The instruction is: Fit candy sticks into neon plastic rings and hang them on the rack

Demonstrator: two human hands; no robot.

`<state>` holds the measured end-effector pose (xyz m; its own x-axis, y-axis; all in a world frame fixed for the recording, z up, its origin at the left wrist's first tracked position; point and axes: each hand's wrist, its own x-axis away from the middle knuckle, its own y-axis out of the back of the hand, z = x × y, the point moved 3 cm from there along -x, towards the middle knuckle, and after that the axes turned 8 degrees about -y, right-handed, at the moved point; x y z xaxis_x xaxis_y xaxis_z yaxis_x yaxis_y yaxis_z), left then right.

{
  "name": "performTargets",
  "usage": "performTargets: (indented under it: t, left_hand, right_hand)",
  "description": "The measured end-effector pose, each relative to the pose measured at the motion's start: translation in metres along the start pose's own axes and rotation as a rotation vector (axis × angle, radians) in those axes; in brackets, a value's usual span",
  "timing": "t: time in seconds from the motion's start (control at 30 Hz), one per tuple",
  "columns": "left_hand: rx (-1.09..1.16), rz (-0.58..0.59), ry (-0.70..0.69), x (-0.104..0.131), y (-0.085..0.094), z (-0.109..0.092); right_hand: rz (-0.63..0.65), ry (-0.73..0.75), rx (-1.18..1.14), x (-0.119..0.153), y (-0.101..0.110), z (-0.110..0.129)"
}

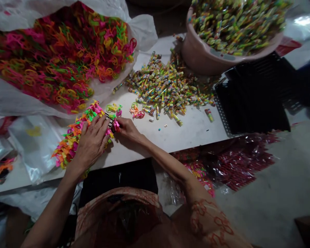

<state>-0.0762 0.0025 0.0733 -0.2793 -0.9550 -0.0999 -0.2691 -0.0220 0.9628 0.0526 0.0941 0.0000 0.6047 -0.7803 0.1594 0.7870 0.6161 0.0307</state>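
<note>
My left hand (93, 137) lies with its fingers stretched flat across a dense row of small neon plastic toys (69, 148) in pink, orange, yellow and green. Part of a black slotted rack (109, 119) shows at the right end of that row; the rest is hidden under the toys and the hand. At this end my right hand (129, 129) pinches a pink plastic toy (116, 125), its fingertips partly hidden. Just beyond, a few loose toys (137, 112) with ring-shaped parts lie on the white table (181, 137).
A big white bag (113, 90) full of similar toys stands at back left. Small candy-filled tubes (162, 86) lie heaped mid-table beside a pink tub (204, 58) of more. Black trays (250, 100) sit right, clear plastic bags (33, 148) left, red packets (235, 165) below.
</note>
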Motion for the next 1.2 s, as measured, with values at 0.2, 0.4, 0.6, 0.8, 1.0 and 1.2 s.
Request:
performTargets:
  t: [0.2, 0.4, 0.6, 0.8, 1.0, 1.2]
  left_hand:
    - [-0.019, 0.071, -0.002, -0.002, -0.001, 0.0]
    - [-0.067, 0.084, -0.019, -0.002, 0.0, 0.001]
    - [-0.092, 0.041, -0.007, -0.004, 0.007, 0.0]
    - [-0.099, 0.07, -0.132, -0.006, 0.001, 0.002]
    - [-0.117, 0.008, -0.164, -0.005, 0.0, 0.01]
    - [-0.054, -0.223, -0.176, -0.004, -0.006, -0.048]
  right_hand:
    - [0.119, 0.225, 0.685, -0.003, -0.004, 0.005]
    - [0.145, 0.165, 0.776, -0.005, -0.006, 0.014]
    - [0.071, 0.134, 0.785, -0.005, -0.008, 0.014]
    - [0.073, 0.18, 0.827, -0.017, -0.008, 0.003]
    - [0.1, 0.101, 0.88, -0.016, -0.013, 0.009]
    - [-0.255, -0.073, 0.882, 0.031, 0.046, 0.019]
